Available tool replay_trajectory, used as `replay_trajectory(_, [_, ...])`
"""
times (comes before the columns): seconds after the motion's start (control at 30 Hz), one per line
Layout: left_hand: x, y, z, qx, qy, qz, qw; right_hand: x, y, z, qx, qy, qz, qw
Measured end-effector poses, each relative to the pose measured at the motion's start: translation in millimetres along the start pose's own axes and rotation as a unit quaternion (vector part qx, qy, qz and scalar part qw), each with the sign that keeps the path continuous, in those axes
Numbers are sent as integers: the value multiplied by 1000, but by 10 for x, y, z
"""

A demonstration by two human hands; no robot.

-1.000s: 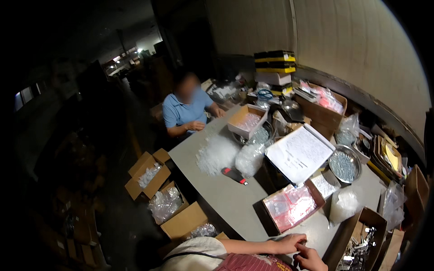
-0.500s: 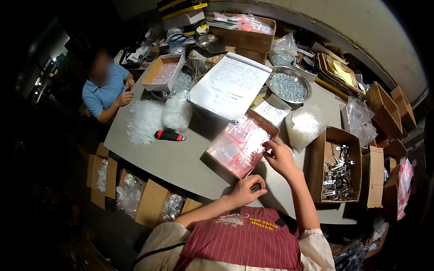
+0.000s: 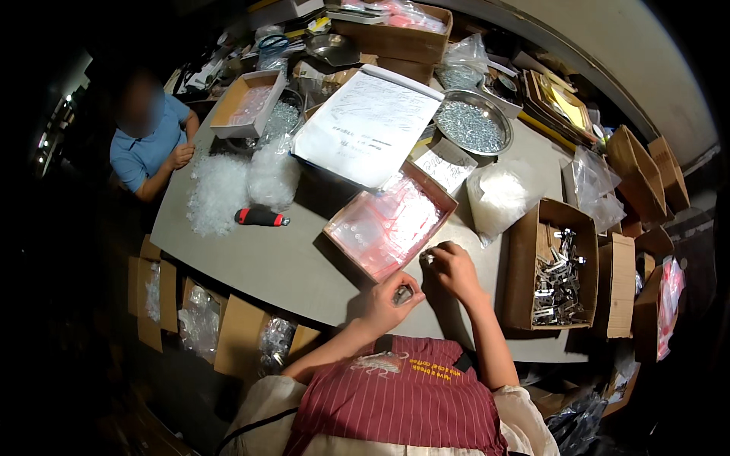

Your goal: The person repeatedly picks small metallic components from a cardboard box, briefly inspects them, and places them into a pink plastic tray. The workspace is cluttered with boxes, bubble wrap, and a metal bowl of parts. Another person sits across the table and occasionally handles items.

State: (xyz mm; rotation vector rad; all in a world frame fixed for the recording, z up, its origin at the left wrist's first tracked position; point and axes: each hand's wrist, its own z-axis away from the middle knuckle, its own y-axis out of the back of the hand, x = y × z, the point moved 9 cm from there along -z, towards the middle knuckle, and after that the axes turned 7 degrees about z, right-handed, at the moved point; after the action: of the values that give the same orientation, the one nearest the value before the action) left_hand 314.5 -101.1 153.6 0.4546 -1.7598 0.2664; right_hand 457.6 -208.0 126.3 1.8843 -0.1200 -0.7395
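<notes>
At the lower middle of the frame, in the head view, the left hand (image 3: 386, 305) curls thumb and fingers into a ring around a small dark piece (image 3: 402, 294), just beside the near corner of a low box (image 3: 433, 185); whether the hand touches the box cannot be told. The right hand (image 3: 457, 272), a little higher and to the right, has thumb and fingertips drawn together on a small pale piece (image 3: 427, 258), its exact shape too small to tell. The box sits at the centre of the frame, holding flat clear bags (image 3: 363, 220) with red edges.

For good handling, a light pinch would likely suit the right hand best, leaving part of the pale piece clear of the fingers. The left ring is better kept firm enough that the dark piece does not slip, and turned toward the light. Both hands seem best held low over the bare grey surface (image 3: 228, 262), so that a dropped piece lands within sight rather than among the bags or in the carton (image 3: 525, 266) of metal clips (image 3: 559, 283) at right. The bags look thin and slippery, so brushing them could shift the pile.
</notes>
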Motion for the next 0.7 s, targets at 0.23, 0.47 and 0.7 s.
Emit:
replay_trajectory(0.23, [39, -48, 15, -60, -14, -67, 996, 283, -365, 522, -93, -122, 69, 986])
replay_trajectory(0.47, [-140, -304, 22, -133, 29, -83, 987, -38, 161, 618, -76, -72, 29, 994])
replay_trajectory(0.7, [-139, -448, -60, -159, 51, -43, 985, -879, 881, 400, 68, 136, -54, 987])
